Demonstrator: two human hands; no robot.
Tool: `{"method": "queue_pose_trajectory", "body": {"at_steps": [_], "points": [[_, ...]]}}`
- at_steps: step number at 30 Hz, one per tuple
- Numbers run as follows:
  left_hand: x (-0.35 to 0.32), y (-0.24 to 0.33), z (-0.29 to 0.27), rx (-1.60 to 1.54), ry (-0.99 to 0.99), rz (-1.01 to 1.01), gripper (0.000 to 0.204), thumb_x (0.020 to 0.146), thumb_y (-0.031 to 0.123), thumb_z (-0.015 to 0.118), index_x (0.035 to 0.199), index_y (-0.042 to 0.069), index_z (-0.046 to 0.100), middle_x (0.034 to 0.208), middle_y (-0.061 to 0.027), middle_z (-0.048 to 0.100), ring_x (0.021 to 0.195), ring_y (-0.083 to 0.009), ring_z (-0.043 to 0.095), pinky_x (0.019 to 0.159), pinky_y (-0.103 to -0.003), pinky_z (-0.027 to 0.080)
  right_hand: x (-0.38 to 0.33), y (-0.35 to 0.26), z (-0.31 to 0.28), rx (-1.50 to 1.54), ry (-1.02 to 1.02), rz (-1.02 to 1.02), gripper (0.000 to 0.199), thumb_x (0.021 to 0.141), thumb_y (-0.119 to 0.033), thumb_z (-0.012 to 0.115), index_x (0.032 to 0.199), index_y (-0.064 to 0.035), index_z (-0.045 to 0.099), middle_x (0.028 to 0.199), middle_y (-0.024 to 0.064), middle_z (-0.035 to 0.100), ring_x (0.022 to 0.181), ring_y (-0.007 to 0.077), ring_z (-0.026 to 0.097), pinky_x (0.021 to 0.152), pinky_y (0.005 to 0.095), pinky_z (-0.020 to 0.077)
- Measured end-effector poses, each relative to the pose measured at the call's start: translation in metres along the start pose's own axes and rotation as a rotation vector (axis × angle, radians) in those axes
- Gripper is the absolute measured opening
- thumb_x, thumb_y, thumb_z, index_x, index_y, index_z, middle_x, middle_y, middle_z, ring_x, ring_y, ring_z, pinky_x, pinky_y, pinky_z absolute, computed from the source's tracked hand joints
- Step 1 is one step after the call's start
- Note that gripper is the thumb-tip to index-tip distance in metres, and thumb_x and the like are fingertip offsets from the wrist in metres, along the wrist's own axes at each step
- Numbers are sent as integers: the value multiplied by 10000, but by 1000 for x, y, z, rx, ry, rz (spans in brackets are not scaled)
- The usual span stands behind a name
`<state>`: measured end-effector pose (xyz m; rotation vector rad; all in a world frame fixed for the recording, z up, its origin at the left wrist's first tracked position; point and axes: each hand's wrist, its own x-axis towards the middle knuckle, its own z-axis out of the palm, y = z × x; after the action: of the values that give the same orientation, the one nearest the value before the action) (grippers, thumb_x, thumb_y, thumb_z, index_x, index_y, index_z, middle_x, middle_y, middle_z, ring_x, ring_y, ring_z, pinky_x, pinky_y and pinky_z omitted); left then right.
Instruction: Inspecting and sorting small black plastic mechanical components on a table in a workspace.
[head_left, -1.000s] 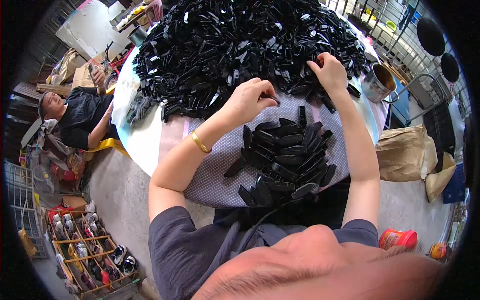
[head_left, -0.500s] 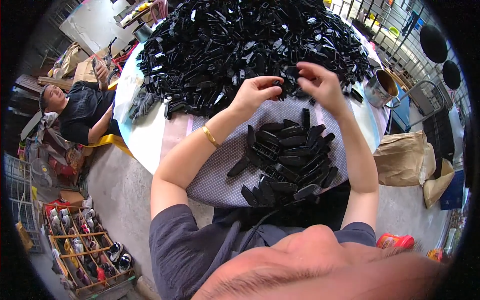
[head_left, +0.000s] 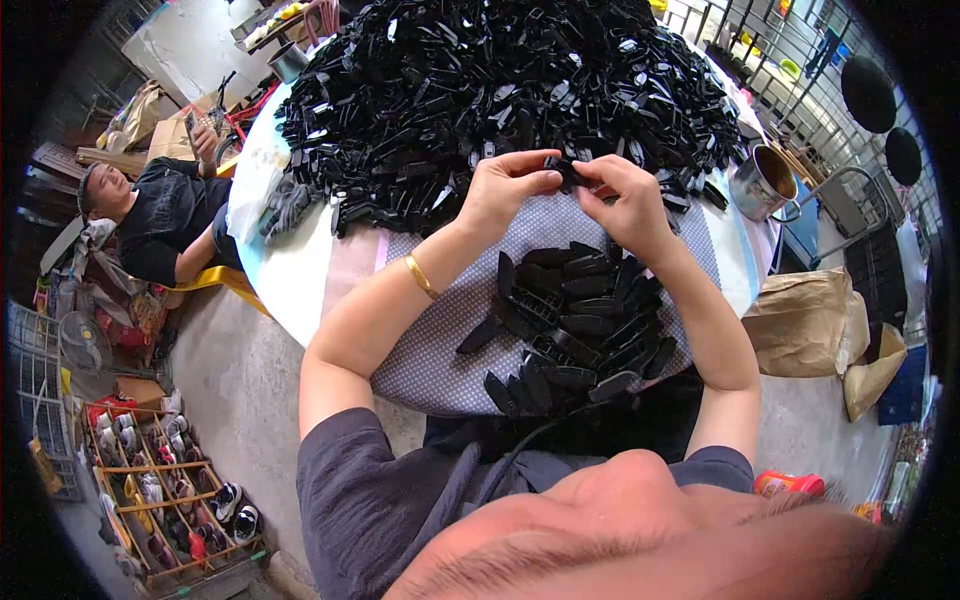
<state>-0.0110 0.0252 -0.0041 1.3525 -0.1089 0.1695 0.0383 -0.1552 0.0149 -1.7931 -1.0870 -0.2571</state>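
Between my two hands is a small black plastic part (head_left: 566, 174), held in front of the big heap. My left hand (head_left: 508, 190) pinches it between thumb and forefinger; a gold bangle circles that wrist. From the other side my right hand (head_left: 628, 205) grips the same part, its fingertips close to the left ones. Its exact shape is mostly covered by my fingers. Beyond my hands rises a large heap of black plastic pieces (head_left: 470, 80). Nearer to me, a smaller pile of long black plastic parts (head_left: 585, 320) lies on the dotted grey cloth (head_left: 430, 350).
The round table (head_left: 300, 290) carries the heap. A metal pot (head_left: 763, 183) stands at its right edge, grey gloves (head_left: 288, 205) at its left. A person (head_left: 165, 215) sits at left holding a phone. A shoe rack (head_left: 175, 490) is lower left; brown paper bags (head_left: 800, 320) are at right.
My right hand has come down and left to meet the left hand, and now grips the black part there. The left hand has stayed nearly in place.
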Motion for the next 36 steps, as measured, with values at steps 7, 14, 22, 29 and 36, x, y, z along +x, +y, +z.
{"method": "queue_pose_trajectory", "body": {"at_steps": [7, 14, 22, 29, 36], "points": [[-4, 4, 6, -286, 24, -63, 278, 847, 49, 576, 1119, -6, 577, 1055, -108, 611, 908, -156, 589, 827, -265, 480, -1, 1, 10, 35, 39, 97, 243, 737, -108, 680, 937, 15, 615, 841, 102, 617, 707, 142, 598, 613, 254, 494], [-3, 11, 4, -107, -151, 49, 235, 860, 30, 534, 1081, -28, 593, 1010, -109, 627, 910, -163, 584, 856, -282, 459, -6, 1, 8, 144, -146, 212, 245, 754, -142, 691, 922, 26, 633, 713, 78, 618, 619, 99, 533, 563, 242, 422], [-6, 22, 2, 76, -138, -30, 237, 851, 55, 556, 1072, -13, 605, 974, -84, 640, 891, -125, 581, 824, -252, 459, 5, -5, -9, -15, -380, 200, 222, 776, -126, 672, 927, 32, 633, 757, 94, 631, 645, 95, 553, 593, 235, 443], [-15, 34, 21, 953, -579, -2, 257, 792, 200, 649, 979, 24, 641, 761, -130, 660, 666, -164, 623, 656, -276, 484, 17, 66, -58, -327, 133, 75, 207, 823, -200, 596, 943, -42, 657, 860, 105, 653, 785, 227, 619, 698, 309, 482], [18, 10, 41, 1108, -331, 295, 225, 775, 235, 642, 904, 52, 661, 812, -136, 582, 763, -282, 575, 694, -357, 471, 14, 70, -31, -766, 58, 14, 183, 773, -249, 608, 884, -108, 644, 849, 56, 585, 826, 251, 556, 686, 355, 486]]}}
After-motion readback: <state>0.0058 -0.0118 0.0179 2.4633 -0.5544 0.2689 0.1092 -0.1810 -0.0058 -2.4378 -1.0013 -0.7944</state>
